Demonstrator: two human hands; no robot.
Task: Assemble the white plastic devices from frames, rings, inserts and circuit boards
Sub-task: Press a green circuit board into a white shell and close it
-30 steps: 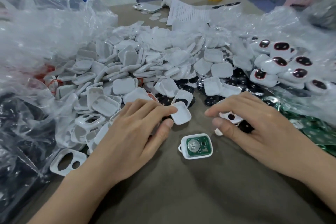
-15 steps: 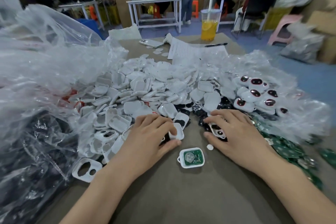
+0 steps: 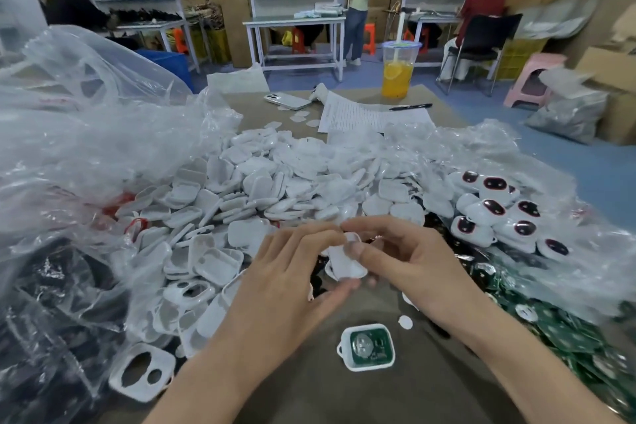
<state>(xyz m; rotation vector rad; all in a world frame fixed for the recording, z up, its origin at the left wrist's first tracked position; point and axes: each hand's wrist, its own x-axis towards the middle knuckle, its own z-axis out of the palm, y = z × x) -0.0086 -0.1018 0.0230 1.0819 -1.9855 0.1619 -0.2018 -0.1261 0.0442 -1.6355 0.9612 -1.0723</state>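
My left hand [image 3: 292, 282] and my right hand [image 3: 409, 262] meet above the table and together hold a white plastic shell piece [image 3: 346, 263] between their fingertips. My right thumb presses on its top. Whether a second part sits under it is hidden by the fingers. Below the hands, a white frame with a green circuit board and coin cell [image 3: 367, 347] lies on the brown table. A white frame with two cut-outs [image 3: 141, 373] lies at lower left. A big heap of white shells [image 3: 275, 182] fills the middle.
Finished white devices with dark oval windows [image 3: 495, 213] lie in clear plastic at right, green circuit boards [image 3: 568, 330] below them. Crumpled plastic bags [image 3: 69, 165] cover the left. Farther back stand a cup of orange drink [image 3: 398, 70], a phone [image 3: 287, 100], a paper sheet [image 3: 358, 115] and a pen.
Both hands rose from the pile and came together, now holding a white shell between them. The camera tilted up, so the board-filled frame sits lower in view.
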